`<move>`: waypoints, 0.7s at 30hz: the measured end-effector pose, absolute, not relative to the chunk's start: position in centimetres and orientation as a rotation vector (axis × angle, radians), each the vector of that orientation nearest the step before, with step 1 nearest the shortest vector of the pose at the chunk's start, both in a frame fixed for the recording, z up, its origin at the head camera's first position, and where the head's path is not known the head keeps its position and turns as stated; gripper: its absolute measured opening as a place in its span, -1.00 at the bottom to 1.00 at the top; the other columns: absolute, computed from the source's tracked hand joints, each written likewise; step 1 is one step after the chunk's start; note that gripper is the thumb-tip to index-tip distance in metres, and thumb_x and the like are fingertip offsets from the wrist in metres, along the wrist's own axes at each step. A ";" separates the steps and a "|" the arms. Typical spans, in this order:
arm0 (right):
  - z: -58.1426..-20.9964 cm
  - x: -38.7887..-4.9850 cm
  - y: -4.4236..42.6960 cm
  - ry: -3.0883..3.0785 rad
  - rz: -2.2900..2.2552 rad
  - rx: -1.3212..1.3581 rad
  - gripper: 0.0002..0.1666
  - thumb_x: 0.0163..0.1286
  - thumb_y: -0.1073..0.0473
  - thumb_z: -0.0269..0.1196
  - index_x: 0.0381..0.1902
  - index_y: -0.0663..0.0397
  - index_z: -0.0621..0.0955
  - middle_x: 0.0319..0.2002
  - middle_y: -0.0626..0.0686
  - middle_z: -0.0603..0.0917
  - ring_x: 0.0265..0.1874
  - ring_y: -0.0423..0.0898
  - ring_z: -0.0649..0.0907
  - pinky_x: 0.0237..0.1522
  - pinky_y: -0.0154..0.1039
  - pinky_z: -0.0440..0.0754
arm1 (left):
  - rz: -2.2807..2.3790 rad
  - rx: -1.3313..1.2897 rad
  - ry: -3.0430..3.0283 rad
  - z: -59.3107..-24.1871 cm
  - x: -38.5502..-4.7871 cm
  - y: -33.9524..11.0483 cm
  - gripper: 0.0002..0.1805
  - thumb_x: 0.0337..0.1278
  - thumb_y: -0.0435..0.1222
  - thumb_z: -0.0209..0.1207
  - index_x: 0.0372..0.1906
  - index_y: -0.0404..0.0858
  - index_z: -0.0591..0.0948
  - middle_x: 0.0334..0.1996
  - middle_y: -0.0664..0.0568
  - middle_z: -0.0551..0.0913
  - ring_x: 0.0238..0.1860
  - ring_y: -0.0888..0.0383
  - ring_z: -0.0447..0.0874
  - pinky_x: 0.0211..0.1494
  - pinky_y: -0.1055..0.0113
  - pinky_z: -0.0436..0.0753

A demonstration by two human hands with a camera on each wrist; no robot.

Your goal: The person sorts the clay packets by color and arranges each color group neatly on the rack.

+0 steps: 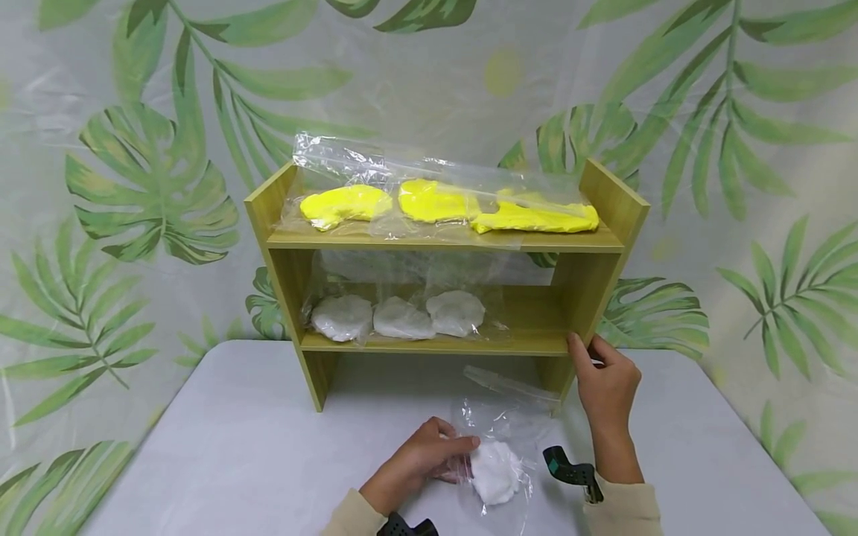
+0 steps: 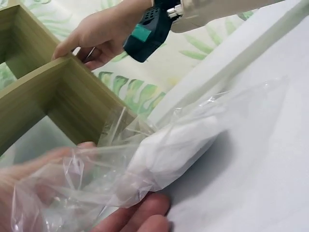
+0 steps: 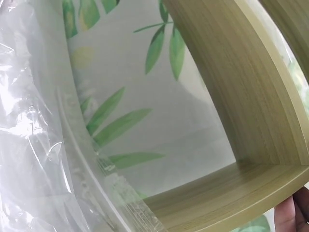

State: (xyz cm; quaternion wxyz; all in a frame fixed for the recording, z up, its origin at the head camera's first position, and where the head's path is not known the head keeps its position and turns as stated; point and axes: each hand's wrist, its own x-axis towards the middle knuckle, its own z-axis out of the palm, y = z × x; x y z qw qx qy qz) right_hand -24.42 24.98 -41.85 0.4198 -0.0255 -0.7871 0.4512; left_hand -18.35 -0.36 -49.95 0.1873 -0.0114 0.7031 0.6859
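My left hand (image 1: 429, 452) pinches the edge of a clear zip bag (image 1: 503, 418) with a white, soft-looking lump (image 1: 494, 473) inside, low over the table in front of the shelf. In the left wrist view the bag (image 2: 169, 150) lies across the fingers, and its film covers part of the hand. My right hand (image 1: 611, 383) grips the right side of a small wooden shelf (image 1: 593, 286) at the lower board's end, thumb in front. At the right wrist view's lower right corner, some of its fingers (image 3: 286, 215) show under the board.
Three bagged white lumps (image 1: 404, 318) stand side by side on the lower board, toward its left. Along the top board lie three bagged yellow lumps (image 1: 436, 201). A white table (image 1: 228, 432) carries the shelf, before a leaf-patterned cloth (image 1: 154, 171).
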 end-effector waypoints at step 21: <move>-41.8 -24.3 24.9 -1.980 1.121 -0.066 -0.72 0.27 0.04 0.33 -0.28 0.16 0.77 -0.44 0.13 0.75 -0.49 -0.58 0.51 -0.49 -0.67 0.43 | 1.980 0.092 1.805 -50.1 -18.4 -0.8 -0.81 -0.01 -0.56 0.13 -0.52 -0.25 0.43 -0.66 0.02 0.54 -0.69 0.26 0.52 -0.59 0.49 0.51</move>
